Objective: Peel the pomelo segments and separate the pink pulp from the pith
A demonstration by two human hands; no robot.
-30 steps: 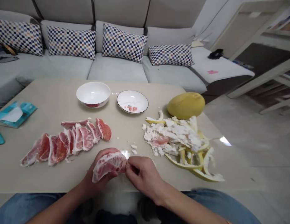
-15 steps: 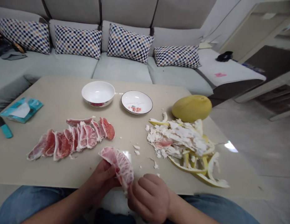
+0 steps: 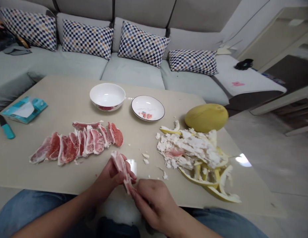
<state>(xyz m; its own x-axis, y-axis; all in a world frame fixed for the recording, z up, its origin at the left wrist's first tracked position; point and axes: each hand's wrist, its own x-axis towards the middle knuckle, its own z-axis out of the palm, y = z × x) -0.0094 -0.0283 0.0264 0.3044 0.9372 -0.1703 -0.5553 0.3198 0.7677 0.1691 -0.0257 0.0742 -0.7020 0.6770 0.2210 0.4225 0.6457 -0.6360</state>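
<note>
My left hand (image 3: 108,180) is closed around a pink pomelo segment (image 3: 119,164), turned so its narrow edge faces up. At the segment's lower end, the fingers of my right hand (image 3: 155,203) are pinched on it; the exact grip is partly hidden. Left of and beyond my hands, a row of several pomelo segments (image 3: 69,148) with whitish membrane lies on the table. To the right is a pile of white pith and membrane (image 3: 193,145) over curved yellow peel strips (image 3: 223,196). Small white scraps (image 3: 145,158) lie between.
A white bowl (image 3: 108,94) and a black-rimmed plate (image 3: 154,107) with bits of pink pulp stand at the back of the table (image 3: 69,89). A whole yellow pomelo (image 3: 205,117) is behind the peel. At left are a tissue pack (image 3: 38,105) and a teal-handled knife (image 3: 7,130).
The segment has turned from showing its broad side to edge-on. My right hand has moved slightly up, with its fingers still at the lower end. The whole view has shifted slightly.
</note>
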